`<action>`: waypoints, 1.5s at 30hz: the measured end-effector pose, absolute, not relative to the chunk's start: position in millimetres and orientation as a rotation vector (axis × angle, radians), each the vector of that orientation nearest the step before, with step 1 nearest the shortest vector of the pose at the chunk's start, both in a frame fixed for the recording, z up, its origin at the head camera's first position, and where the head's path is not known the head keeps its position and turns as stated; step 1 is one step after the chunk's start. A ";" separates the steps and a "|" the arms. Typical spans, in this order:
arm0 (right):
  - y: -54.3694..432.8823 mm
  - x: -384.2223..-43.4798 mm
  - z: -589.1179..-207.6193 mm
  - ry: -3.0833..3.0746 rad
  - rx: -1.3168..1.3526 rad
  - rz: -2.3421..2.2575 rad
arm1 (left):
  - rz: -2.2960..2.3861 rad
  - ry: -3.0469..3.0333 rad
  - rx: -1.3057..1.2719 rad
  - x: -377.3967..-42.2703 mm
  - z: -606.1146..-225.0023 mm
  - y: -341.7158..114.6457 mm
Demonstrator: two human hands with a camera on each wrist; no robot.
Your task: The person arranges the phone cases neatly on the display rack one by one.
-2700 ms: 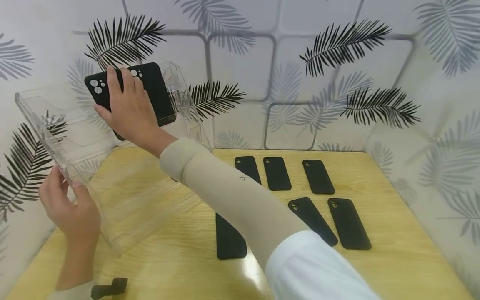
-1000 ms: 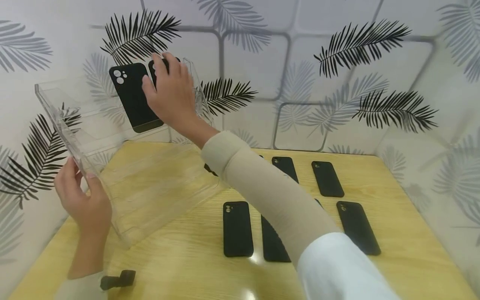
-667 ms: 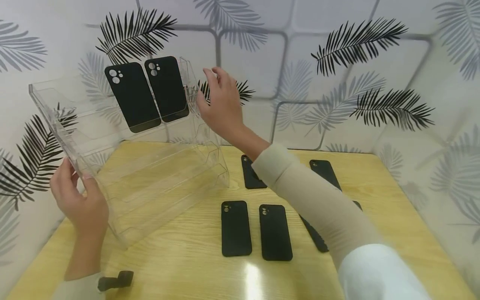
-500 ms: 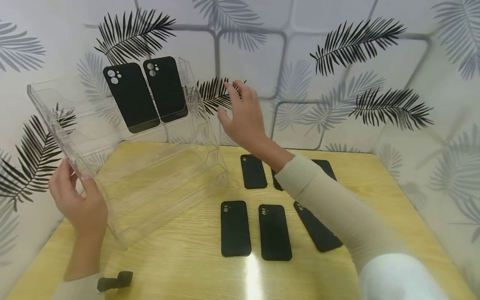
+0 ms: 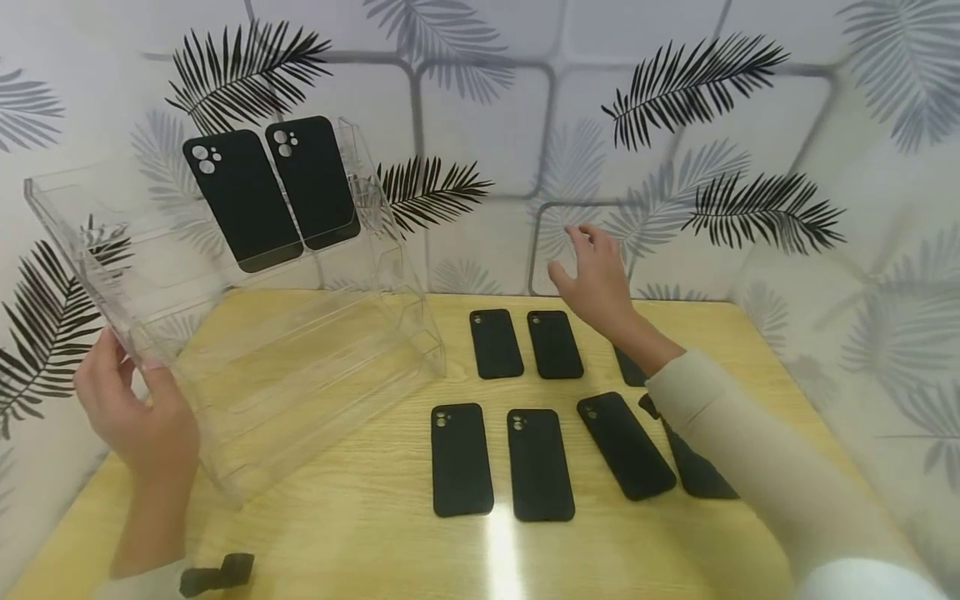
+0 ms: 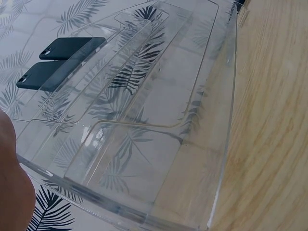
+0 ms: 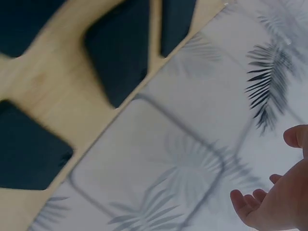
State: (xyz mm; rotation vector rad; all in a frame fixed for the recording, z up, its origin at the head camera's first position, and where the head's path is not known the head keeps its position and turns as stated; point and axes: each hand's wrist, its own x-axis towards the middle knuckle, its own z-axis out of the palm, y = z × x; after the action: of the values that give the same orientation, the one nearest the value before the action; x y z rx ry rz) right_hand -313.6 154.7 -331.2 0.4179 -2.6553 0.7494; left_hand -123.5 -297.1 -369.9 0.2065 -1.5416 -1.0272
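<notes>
My left hand [image 5: 142, 408] grips the left side panel of a clear tiered display rack [image 5: 408, 312], thumb on the near face. Two black phone cases, one on the left [image 5: 243, 200] and one on the right [image 5: 313, 183], lean side by side on its top tier, camera holes up. In the left wrist view the clear shelves [image 6: 139, 124] fill the middle. My right hand [image 5: 600, 279] hovers above the table's back edge with fingers spread and nothing in them. Below it lies a phone case [image 5: 628, 367], partly hidden by the wrist.
More black phone cases lie flat on the wooden table [image 5: 360, 517]: two at the back [image 5: 497, 343] left of the right hand, several in a front row [image 5: 541, 465]. The right forearm overlaps the rightmost case [image 5: 697, 462]. A leaf-patterned wall [image 5: 480, 250] stands right behind.
My right hand has let go of the phone cases on the rack's top tier and moved right and down. The two cases now stand straight side by side. My left hand keeps its grip.
</notes>
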 end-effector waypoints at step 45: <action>282.7 -346.9 -439.4 -3.351 0.244 0.497 | -1.064 -1.532 0.186 -119.9 -364.2 -292.3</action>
State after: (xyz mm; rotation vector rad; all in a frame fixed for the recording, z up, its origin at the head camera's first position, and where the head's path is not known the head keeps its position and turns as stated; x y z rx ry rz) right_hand -346.9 282.7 -439.4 0.2442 -3.3515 0.4972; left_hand -119.9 -292.3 -364.2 0.1857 -1.5321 -1.0641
